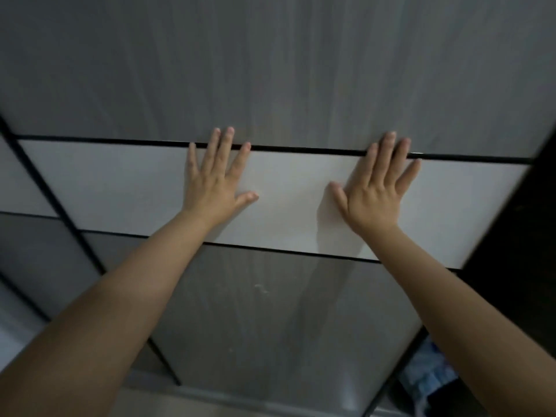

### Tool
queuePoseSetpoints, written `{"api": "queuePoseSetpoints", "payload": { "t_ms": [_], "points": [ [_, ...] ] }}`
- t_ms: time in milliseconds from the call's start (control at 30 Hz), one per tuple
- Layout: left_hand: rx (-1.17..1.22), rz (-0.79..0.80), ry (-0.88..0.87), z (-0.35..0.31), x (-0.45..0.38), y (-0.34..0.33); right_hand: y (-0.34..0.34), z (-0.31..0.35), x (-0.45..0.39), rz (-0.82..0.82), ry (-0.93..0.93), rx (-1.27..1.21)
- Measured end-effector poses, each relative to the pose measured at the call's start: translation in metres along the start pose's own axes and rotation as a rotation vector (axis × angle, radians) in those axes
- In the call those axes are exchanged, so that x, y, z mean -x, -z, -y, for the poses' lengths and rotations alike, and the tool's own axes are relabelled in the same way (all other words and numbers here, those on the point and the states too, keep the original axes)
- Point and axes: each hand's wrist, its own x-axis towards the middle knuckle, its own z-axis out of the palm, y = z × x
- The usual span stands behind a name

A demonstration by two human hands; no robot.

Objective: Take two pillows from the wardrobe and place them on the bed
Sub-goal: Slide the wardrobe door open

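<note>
A sliding wardrobe door (285,85) fills the view, grey wood-grain panels with a white band (120,182) across its middle, split by thin black strips. My left hand (215,176) lies flat on the white band, fingers spread, fingertips over the upper black strip. My right hand (376,188) is pressed flat on the same band further right, fingers spread too. Neither hand holds anything. No pillow and no bed are in view.
To the right of the door's edge a dark gap (511,236) opens into the wardrobe, with blue and white folded cloth (430,374) low inside it. A second door panel (24,182) sits at the left. Pale floor (210,407) shows below.
</note>
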Motion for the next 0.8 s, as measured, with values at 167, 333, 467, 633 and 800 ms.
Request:
{"api": "queuePoseSetpoints", "payload": {
  "t_ms": [167,333,467,633,800],
  "points": [
    [0.011,0.012,-0.103,0.058,0.014,-0.004,-0.025,0.064,-0.002,-0.084,-0.086,0.016],
    [-0.090,-0.190,-0.218,0.116,0.024,-0.027,-0.047,0.106,-0.007,-0.121,-0.078,0.029],
    [-0.130,-0.349,-0.253,0.158,0.031,-0.045,-0.065,0.136,-0.006,-0.234,-0.015,-0.026],
    [-0.173,-0.447,-0.334,0.219,0.035,-0.058,-0.087,0.196,-0.006,-0.264,0.000,-0.096],
    [-0.221,-0.557,-0.449,0.288,0.042,-0.073,-0.106,0.272,-0.006,-0.305,-0.004,-0.148]
  ]
}}
